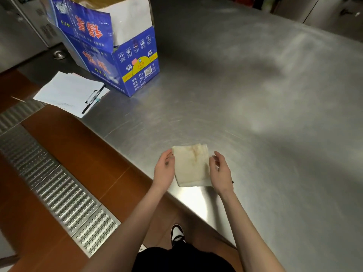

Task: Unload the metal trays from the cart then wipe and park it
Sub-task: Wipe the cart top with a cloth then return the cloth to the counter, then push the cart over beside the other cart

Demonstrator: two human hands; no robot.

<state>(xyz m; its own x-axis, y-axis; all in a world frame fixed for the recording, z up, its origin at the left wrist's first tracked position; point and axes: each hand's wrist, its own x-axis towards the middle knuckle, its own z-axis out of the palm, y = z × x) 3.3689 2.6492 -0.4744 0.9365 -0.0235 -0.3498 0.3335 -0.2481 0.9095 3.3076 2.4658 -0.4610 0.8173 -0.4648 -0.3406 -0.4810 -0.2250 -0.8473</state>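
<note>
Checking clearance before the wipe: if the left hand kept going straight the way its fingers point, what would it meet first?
Bare steel table, probably; the left hand points up-frame along the cloth's left edge, and the blue box sits far off.

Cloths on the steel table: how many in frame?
1. A folded, stained white cloth lies near the steel table front edge, between the left hand and right hand. The blue cardboard box could hide others.

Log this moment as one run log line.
left hand: touching cloth | right hand: touching cloth | cloth: folded, stained, on steel table
</note>
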